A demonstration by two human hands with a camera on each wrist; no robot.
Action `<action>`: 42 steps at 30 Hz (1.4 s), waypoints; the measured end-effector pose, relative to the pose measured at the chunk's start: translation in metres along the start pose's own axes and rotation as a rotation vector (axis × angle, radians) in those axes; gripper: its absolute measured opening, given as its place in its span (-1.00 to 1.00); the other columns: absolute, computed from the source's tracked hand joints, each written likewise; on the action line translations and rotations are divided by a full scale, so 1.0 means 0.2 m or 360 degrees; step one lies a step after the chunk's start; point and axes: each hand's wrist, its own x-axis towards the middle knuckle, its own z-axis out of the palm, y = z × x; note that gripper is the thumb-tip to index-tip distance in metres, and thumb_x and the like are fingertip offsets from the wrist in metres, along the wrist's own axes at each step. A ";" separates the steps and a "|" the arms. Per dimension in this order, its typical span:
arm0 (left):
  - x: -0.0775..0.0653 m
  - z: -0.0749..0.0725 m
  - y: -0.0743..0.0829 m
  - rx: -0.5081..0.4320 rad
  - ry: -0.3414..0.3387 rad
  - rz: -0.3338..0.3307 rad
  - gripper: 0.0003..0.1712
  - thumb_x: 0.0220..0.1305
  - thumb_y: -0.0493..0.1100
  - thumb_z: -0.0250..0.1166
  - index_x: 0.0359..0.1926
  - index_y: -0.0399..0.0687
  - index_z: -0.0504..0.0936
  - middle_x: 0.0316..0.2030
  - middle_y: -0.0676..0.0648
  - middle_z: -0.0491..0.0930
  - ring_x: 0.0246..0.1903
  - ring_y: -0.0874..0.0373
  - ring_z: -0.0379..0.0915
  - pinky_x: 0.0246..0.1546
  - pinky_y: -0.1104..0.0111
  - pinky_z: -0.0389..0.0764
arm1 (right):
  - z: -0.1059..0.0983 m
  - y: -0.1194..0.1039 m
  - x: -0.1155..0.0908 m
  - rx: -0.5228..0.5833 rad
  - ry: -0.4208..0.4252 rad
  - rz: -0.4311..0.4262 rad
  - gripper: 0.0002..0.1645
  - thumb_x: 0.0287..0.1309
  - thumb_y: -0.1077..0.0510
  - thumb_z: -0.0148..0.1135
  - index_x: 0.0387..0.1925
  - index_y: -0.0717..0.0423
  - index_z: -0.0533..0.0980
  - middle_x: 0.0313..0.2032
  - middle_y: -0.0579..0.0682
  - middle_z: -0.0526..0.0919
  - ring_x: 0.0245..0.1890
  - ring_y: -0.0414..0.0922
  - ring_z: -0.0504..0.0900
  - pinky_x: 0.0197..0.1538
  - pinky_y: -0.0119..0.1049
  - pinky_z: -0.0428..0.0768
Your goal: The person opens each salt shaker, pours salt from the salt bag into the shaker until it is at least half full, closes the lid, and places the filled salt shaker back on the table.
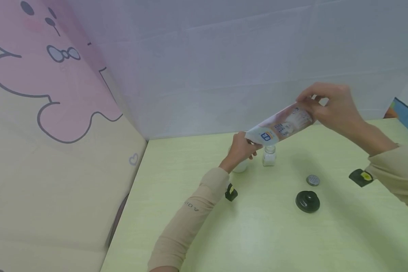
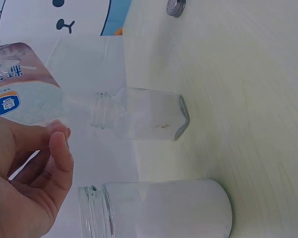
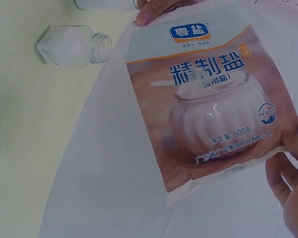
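A pink and pale blue salt bag is held up slantwise over the table between both hands. My left hand pinches its lower end, the pale blue top by the logo. Up at the other end, my right hand grips a bottom corner between thumb and fingers. Just below the low end of the bag stands a small faceted glass jar without a lid, whitish inside. A larger open glass jar with white contents stands beside it, partly hidden behind my left hand in the head view.
On the table, nearer to me, lie a perforated metal shaker cap and a round black lid. A pale cloth hangs along the back edge, and a printed cloth hangs at the left.
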 end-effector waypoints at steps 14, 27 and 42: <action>0.00 0.00 0.00 -0.0004 0.0010 0.0017 -0.68 0.08 -0.40 0.37 -0.10 -0.39 0.61 -0.46 -0.23 0.67 -0.56 -0.23 0.59 -0.72 0.33 0.64 | 0.00 0.00 0.01 -0.0018 -0.0005 -0.0007 -0.75 -0.03 0.56 0.20 -0.45 0.20 0.64 -0.41 0.08 0.67 -0.42 -0.38 0.49 -0.39 -0.62 0.43; 0.00 0.00 0.00 -0.0022 0.0024 0.0032 -0.70 0.08 -0.40 0.36 -0.11 -0.40 0.62 -0.46 -0.23 0.67 -0.69 0.02 0.57 -0.72 0.35 0.63 | 0.01 -0.02 0.02 -0.0027 -0.0006 -0.0051 -0.75 -0.05 0.56 0.23 -0.46 0.20 0.64 -0.42 0.03 0.67 -0.43 -0.41 0.47 -0.39 -0.61 0.41; -0.01 -0.02 -0.01 -0.0050 0.0018 0.0078 -0.69 0.09 -0.40 0.36 -0.10 -0.41 0.61 -0.47 -0.23 0.67 -0.62 -0.11 0.60 -0.72 0.34 0.64 | 0.00 -0.03 0.00 0.0008 0.0027 -0.0136 -0.72 -0.09 0.59 0.22 -0.46 0.21 0.65 -0.43 0.01 0.67 -0.41 -0.44 0.47 -0.37 -0.64 0.40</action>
